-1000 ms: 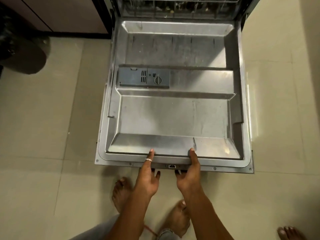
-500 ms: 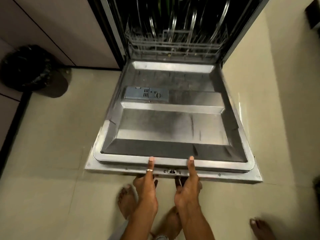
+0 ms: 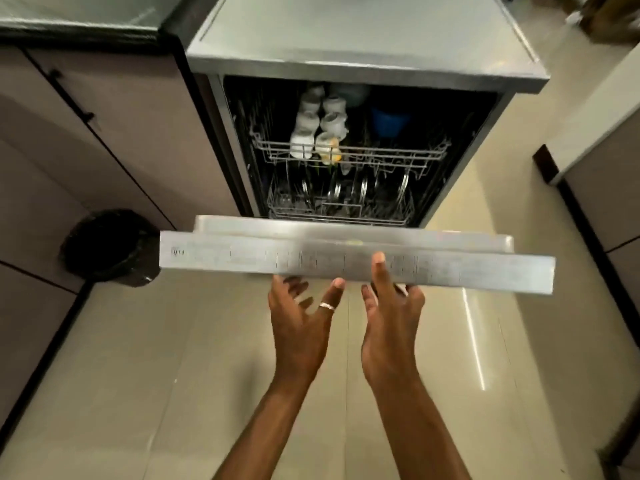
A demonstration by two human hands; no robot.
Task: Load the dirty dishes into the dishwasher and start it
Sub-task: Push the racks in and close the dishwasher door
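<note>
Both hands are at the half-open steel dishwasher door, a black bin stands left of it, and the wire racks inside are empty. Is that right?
Wrong on the racks. The head view shows, behind the steel dishwasher door, white cups in the upper wire rack and shiny round plates in the lower wire rack. The rest holds.

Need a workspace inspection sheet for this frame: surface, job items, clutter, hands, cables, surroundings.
Surface: tiled floor, glossy, light streak at right.
Job's things: dishwasher door half raised; upper rack holds white cups and a blue vessel; lower rack holds plates.
Clutter: black bin left of the door.
Hands: left hand spread open under the door's edge; right hand holds the edge, thumb on its face.
Cables: nothing seen.
Surroundings: cabinets at left; steel top above the tub.
</note>
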